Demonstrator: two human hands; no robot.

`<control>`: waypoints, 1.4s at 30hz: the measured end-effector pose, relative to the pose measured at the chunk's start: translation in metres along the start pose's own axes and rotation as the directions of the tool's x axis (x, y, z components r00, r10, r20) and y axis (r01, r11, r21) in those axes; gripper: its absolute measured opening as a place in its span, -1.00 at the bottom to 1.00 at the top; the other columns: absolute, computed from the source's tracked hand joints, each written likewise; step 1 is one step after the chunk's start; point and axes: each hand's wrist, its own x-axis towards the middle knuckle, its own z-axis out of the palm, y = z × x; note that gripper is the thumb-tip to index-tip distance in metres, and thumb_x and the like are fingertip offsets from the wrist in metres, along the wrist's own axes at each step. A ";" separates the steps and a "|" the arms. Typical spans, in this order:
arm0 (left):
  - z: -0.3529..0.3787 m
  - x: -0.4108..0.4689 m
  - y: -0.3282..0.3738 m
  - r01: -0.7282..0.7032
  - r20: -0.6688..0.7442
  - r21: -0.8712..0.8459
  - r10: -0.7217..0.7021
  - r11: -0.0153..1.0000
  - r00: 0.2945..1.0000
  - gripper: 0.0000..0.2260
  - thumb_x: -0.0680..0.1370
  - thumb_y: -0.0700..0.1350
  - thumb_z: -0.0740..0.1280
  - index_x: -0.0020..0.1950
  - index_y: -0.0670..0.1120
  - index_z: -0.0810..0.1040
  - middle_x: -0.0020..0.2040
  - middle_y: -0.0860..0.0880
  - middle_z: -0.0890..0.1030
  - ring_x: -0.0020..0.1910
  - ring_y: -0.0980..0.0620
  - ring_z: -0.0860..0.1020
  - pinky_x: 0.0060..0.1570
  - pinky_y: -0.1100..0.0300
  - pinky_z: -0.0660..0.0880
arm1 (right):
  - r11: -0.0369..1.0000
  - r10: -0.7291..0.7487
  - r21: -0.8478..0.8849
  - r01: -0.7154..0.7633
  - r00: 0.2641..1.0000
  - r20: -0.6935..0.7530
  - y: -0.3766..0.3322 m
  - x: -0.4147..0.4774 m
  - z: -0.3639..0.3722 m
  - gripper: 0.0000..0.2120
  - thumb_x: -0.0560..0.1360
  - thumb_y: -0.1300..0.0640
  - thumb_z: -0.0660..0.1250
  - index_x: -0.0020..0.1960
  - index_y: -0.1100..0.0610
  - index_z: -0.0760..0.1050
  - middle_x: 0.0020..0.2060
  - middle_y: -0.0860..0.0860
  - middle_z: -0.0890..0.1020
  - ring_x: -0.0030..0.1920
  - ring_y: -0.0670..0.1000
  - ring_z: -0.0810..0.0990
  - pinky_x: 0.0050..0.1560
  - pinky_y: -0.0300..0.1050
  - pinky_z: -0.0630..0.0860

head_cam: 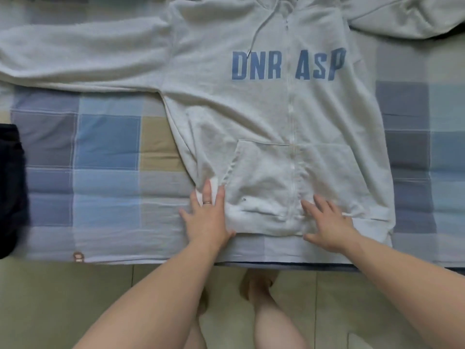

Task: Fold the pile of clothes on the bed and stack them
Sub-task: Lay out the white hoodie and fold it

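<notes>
Fingers [207, 191] in head view: I see left hand [207, 217] straight and flat on the hoodie [264, 109] hem corner, right hand [329, 222] spread flat on the hem, gripping nothing. Hoodie lies face up, sleeves out, on the checked bed [105, 147]. Dark garment [10, 187] at left edge.

Pale grey hoodie [264, 117], blue lettering [286, 64]
</notes>
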 end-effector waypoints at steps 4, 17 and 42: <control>0.033 -0.008 -0.018 -0.054 -0.185 -0.066 0.041 0.996 0.982 -0.25 0.47 0.09 0.48 0.54 0.07 0.16 0.63 -0.08 -0.08 0.41 -0.21 0.28 0.26 -0.11 0.40 | 0.998 -0.028 -0.068 0.015 0.982 -0.186 0.006 0.005 0.037 -0.16 0.50 -0.16 0.39 0.60 -0.13 -0.03 0.61 0.02 -0.03 0.58 0.14 0.03 0.41 0.19 0.30; 0.037 -0.025 -0.096 -0.111 -0.331 0.033 0.115 0.993 0.936 -0.75 0.37 -0.40 0.31 -0.04 -0.13 0.43 -0.04 -0.16 0.49 -0.13 -0.24 0.52 -0.24 0.03 0.24 | 0.999 0.004 -0.039 -0.019 0.936 -0.352 -0.040 -0.007 0.052 -0.61 0.51 -0.01 0.36 0.30 0.03 0.42 0.24 0.10 0.46 0.21 0.20 0.45 0.07 0.09 0.48; 0.054 -0.065 -0.135 0.037 -0.333 0.107 0.001 0.994 0.943 -0.31 0.47 0.08 0.39 0.48 -0.05 0.12 0.45 -0.08 0.32 0.33 -0.13 0.36 0.12 0.03 0.36 | 1.000 -0.023 -0.005 0.023 0.965 -0.260 -0.123 -0.025 0.064 -0.26 0.51 0.03 0.31 0.59 -0.06 0.04 0.50 0.09 0.24 0.45 0.18 0.29 0.35 0.16 0.34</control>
